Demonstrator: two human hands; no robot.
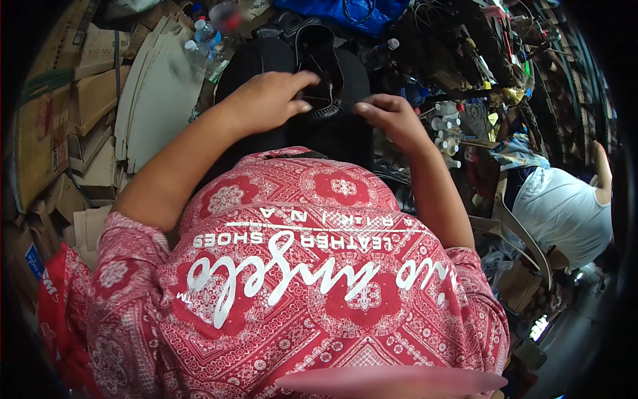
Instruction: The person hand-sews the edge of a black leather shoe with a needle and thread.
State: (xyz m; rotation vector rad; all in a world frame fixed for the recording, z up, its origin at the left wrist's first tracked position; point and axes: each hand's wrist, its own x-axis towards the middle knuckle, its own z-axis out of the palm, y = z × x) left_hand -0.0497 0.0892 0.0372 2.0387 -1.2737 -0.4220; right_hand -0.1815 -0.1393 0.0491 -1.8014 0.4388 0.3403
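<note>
A black leather shoe (325, 112) rests between my black-clad knees (256, 70), its opening facing up and a stitched, ridged edge on the side nearest me. At the shoe's left is my left hand (276, 100), its fingers curled and the thumb below them, with a thin pale thread (321, 99) leading from it to the shoe. My right hand (392, 114), just right of the shoe, pinches thread between thumb and forefinger. Whether either hand also holds a needle is too small to make out.
Flattened cardboard boxes (93, 93) and pale curved sheets (156, 93) are stacked at left. Plastic bottles (207, 33) stand beyond my knees, and small bottles (446, 126) cluster at right. Another person in a white shirt (561, 209) is at far right. A blue plastic bag (345, 13) lies ahead.
</note>
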